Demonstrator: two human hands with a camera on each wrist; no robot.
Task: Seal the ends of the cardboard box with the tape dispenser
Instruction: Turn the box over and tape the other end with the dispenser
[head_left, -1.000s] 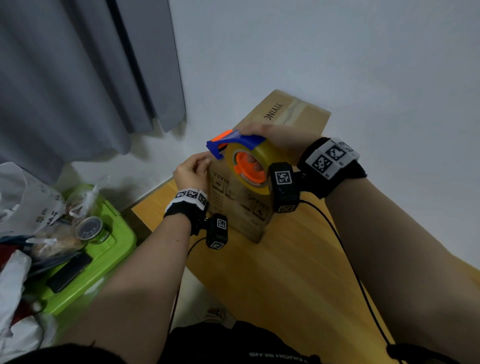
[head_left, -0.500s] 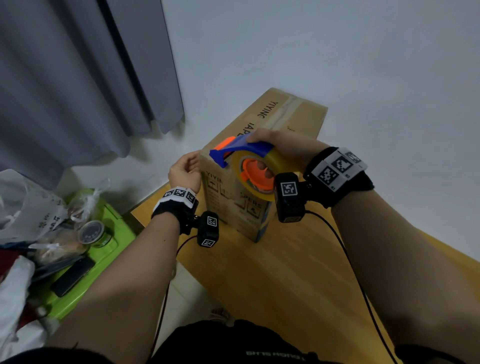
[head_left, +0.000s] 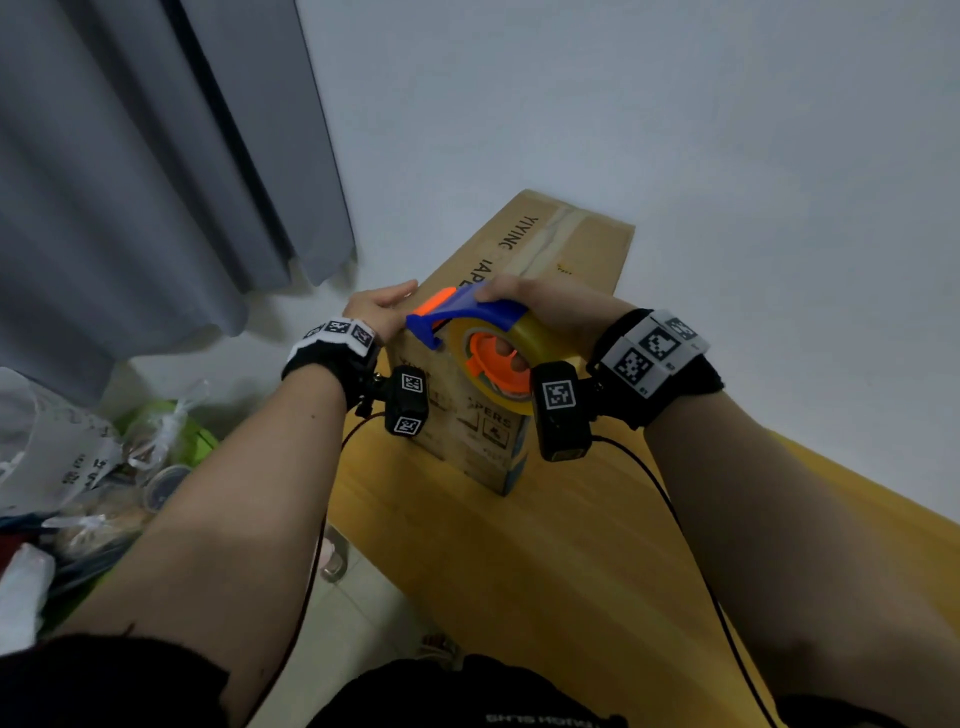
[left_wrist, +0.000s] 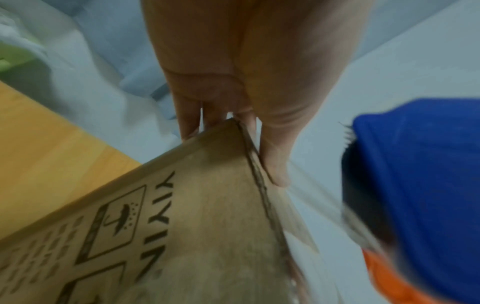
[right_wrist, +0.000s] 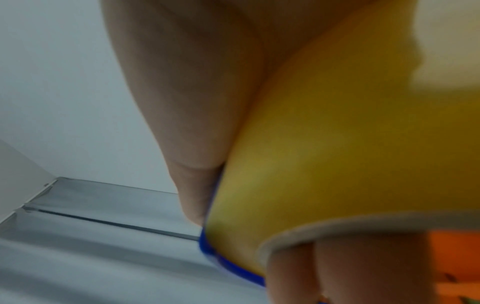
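A long cardboard box (head_left: 571, 244) lies on the wooden table, its printed near end (left_wrist: 207, 226) facing me. My right hand (head_left: 550, 306) grips the tape dispenser (head_left: 467, 312), which has a blue frame, an orange core and a yellow roll. It sits at the top edge of the near end, nose pointing left. In the right wrist view the roll (right_wrist: 337, 164) fills the frame under my right hand (right_wrist: 182, 102). My left hand (head_left: 382, 309) holds the box's upper left corner, thumb along the top and fingers (left_wrist: 189, 121) down the side. The dispenser's blue nose (left_wrist: 428, 185) is just to its right.
The wooden table (head_left: 519, 571) stands against a white wall (head_left: 675, 130). A grey curtain (head_left: 156, 156) hangs at the left. Below it on the floor is a green bin (head_left: 202, 441) piled with plastic bags and jars. Camera cables hang from both wrists.
My left hand has moved from beside the dispenser's nose to the box's upper left corner. The dispenser has stayed at the near top edge in my right hand.
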